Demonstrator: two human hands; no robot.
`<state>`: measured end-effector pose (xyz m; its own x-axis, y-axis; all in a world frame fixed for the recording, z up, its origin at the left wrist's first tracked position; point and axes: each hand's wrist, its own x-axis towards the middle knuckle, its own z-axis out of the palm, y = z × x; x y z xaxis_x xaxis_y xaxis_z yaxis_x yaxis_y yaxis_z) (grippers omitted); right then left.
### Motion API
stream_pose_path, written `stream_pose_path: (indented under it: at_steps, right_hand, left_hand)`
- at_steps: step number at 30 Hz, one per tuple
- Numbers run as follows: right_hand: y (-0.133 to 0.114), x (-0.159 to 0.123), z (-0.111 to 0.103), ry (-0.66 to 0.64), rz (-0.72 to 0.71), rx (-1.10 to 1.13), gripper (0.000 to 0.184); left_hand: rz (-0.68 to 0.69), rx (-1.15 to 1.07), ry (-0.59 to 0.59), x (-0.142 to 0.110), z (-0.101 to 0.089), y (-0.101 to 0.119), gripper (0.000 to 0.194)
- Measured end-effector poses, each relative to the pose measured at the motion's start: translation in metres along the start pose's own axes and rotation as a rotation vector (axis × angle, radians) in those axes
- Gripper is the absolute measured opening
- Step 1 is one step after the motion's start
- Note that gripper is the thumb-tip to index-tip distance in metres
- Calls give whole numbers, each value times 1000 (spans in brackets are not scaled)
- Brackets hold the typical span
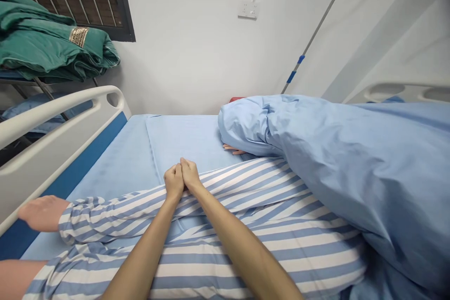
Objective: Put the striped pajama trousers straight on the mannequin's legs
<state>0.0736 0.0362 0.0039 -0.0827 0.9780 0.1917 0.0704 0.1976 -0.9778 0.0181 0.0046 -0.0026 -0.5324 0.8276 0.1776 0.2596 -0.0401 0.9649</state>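
The left hand [174, 182] and right hand [190, 174] are closed side by side at frame centre, fingers pinching a fold of the blue-and-white striped patient gown [242, 197], which lies across the pale blue bed sheet [183, 140].

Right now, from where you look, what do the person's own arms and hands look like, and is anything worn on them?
The left hand and right hand are bare, with no gloves, rings or bracelets in view. The left forearm and right forearm are bare too: no sleeve, cuff, watch or marking shows on them, and the upper arms are out of view.
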Motion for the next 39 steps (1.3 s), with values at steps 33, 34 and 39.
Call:
stream_pose_path:
  at_steps: [33, 34, 39]
  right_hand:
    - [-9, 9, -61, -67, -185, -390, 38]
    - [-7, 8, -65, -78, -219, -410, 38]
    - [9, 2, -75, -54, -242, -318, 41]
  left_hand:
    - [37, 31, -65, -4, 43, 9, 44]
    - [42, 55, -62, -5, 43, 11, 46]
    - [75, 151, -87, -7, 46, 13, 48]
